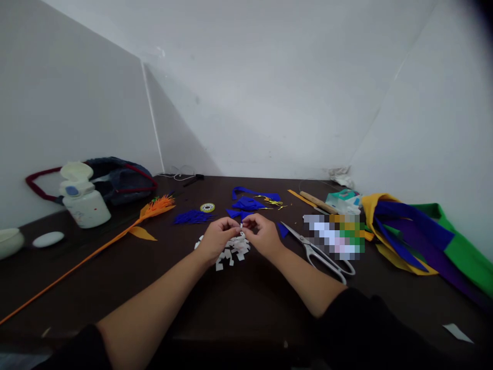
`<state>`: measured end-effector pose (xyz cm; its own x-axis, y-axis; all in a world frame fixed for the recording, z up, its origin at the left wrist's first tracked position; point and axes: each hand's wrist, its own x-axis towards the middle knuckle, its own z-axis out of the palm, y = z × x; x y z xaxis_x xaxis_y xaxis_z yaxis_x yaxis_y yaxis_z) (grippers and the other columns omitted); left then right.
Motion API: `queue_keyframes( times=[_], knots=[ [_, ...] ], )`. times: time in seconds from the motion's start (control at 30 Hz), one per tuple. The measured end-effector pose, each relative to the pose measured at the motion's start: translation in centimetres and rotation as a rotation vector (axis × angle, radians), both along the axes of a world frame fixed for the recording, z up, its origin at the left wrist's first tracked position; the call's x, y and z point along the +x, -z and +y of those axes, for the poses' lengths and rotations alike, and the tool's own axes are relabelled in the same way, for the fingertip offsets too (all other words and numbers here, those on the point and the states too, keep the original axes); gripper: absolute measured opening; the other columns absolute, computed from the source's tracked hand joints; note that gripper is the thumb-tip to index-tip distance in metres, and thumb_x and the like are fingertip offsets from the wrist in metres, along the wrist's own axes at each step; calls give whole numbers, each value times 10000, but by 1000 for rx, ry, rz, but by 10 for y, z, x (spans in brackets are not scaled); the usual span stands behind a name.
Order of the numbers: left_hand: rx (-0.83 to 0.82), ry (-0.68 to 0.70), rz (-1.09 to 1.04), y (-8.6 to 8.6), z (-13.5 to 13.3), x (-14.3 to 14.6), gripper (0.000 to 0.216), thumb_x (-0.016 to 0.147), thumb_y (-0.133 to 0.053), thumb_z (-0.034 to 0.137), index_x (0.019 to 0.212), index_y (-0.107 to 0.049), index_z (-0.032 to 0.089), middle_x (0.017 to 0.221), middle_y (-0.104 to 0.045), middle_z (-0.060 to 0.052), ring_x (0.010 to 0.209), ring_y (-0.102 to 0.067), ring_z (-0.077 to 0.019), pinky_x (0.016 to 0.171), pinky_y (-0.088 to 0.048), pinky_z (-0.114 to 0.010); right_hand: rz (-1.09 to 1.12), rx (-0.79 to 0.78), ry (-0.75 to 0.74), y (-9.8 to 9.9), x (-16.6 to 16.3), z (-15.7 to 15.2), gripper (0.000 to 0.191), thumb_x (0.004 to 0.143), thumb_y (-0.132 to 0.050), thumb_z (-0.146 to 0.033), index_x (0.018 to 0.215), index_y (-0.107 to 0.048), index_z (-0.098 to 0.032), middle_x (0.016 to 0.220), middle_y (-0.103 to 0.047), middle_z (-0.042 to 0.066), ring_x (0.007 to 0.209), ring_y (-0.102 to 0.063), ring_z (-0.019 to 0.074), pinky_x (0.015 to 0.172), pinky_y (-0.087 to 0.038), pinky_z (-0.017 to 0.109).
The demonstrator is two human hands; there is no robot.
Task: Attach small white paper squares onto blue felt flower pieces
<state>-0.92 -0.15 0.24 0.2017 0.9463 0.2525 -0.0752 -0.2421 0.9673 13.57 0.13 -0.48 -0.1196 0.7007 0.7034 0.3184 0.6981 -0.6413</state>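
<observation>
My left hand (216,237) and my right hand (262,235) meet over the middle of the dark table (239,298). Both pinch a tiny white paper piece (241,225) between their fingertips. Just under the hands lies a heap of small white paper squares (233,249). Blue paper scraps (246,203) and a finely cut blue piece (192,217) lie just beyond the hands. White-handled scissors (319,252) rest to the right of my right hand.
An orange paper flower on a long stem (115,239) crosses the left side. A white glue bottle (82,198), a dark bag (115,180) and a tape roll (207,207) stand at the left and back. Coloured paper sheets (419,236) pile up at the right, against the wall.
</observation>
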Motion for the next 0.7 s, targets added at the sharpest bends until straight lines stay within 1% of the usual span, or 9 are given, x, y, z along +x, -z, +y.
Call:
queue_keyframes(
  times=[0.1, 0.27, 0.4, 0.47, 0.6, 0.7],
  knots=[
    [-3, -1, 0, 0, 1, 0, 127, 623, -627, 231, 667, -553, 137, 640, -558, 12, 605, -503, -102, 607, -395, -225, 2, 1, -6, 0, -1, -1, 170, 649, -528, -139, 810, -562, -180, 723, -603, 16, 659, -573, 131, 628, -470, 256],
    [-16, 12, -34, 2, 2, 1, 95, 607, -619, 190, 647, -550, 138, 635, -555, 8, 605, -509, -107, 624, -408, -238, -29, 26, 30, -2, -2, -4, 140, 642, -510, -130, 758, -560, -191, 689, -591, 2, 626, -551, 125, 608, -454, 252],
    [-70, 53, -95, 1, 0, 2, 95, 599, -617, 185, 630, -540, 139, 610, -551, 17, 579, -511, -98, 617, -412, -242, 10, -28, 4, -4, -2, -3, 95, 642, -506, -146, 725, -528, -187, 675, -571, 0, 621, -543, 126, 601, -450, 256],
    [-99, 66, -115, 0, -1, 3, 99, 605, -615, 188, 625, -532, 138, 590, -544, 23, 556, -505, -88, 600, -408, -234, 69, -94, -34, -4, -3, -2, 99, 643, -506, -149, 735, -505, -185, 674, -564, -1, 625, -545, 128, 599, -454, 259],
    [-140, 100, -152, -2, -2, 4, 106, 625, -603, 193, 639, -514, 137, 561, -531, 24, 531, -502, -84, 564, -404, -225, 237, -231, -188, -4, -4, -1, 148, 641, -512, -145, 769, -449, -187, 655, -546, -14, 601, -543, 120, 565, -457, 247],
    [-153, 117, -164, -3, -3, 4, 129, 629, -607, 208, 648, -500, 138, 582, -547, 16, 526, -502, -82, 549, -403, -220, 295, -273, -240, -4, -6, -1, 171, 642, -520, -153, 782, -430, -191, 653, -539, -24, 588, -540, 115, 561, -459, 246]
  ],
)
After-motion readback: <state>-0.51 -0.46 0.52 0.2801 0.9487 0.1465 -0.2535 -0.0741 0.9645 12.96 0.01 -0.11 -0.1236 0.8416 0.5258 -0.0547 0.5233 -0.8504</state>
